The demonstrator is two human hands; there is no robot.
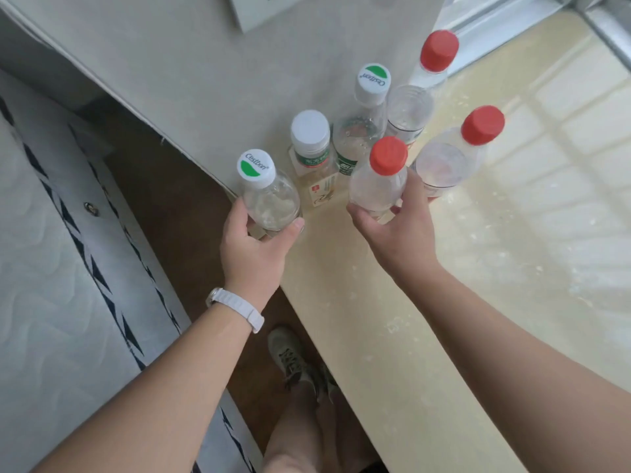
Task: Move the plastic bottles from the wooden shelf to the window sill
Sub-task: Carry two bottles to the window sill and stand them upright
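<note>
At the left end of the window sill (pixel 512 233), the left hand (pixel 254 247) is gripping a clear green-capped bottle (pixel 271 199) from below, thumb and fingers wrapping its body. The bottle is hanging upright over the sill's edge, and its base is hidden. Further along the sill, the right hand (pixel 399 230) is curling round a red-capped bottle (pixel 379 186). A second red-capped bottle (pixel 447 162) is touching that hand's fingertips, but whether it is held too is unclear. Behind them, deeper on the sill, four more bottles are standing upright in a cluster, among them a white-capped bottle (pixel 312 151).
</note>
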